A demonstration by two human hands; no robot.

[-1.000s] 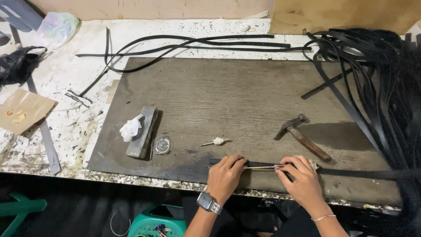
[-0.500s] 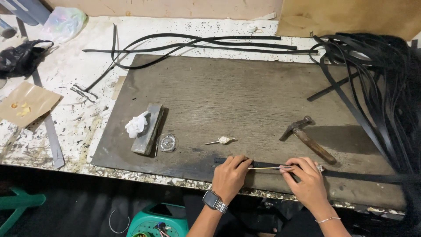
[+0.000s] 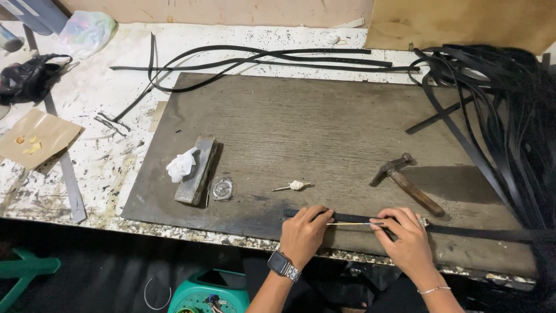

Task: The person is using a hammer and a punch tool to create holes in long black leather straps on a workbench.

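Two hands work a thin stick along a black strap at the near edge of the dark board.

The left hand [image 3: 306, 230] presses its fingertips flat on the black strap [image 3: 475, 233], which lies at 6 o'clock on the dark board [image 3: 301, 133] and runs off toward 3 o'clock into the strap pile [image 3: 509, 116]. The right hand [image 3: 405, 235] pinches the thin stick [image 3: 353, 223] between thumb and fingers, its tip toward the left hand. A hammer [image 3: 408, 182] lies just past the right hand at 1 o'clock; a wrapped swab [image 3: 295, 185] and a small round tin [image 3: 222, 188] sit toward 11 o'clock. As I judge it, the strap could slide if the left hand eases, dragged by its long free end, and the stick could skid onto the fingertips so close by.
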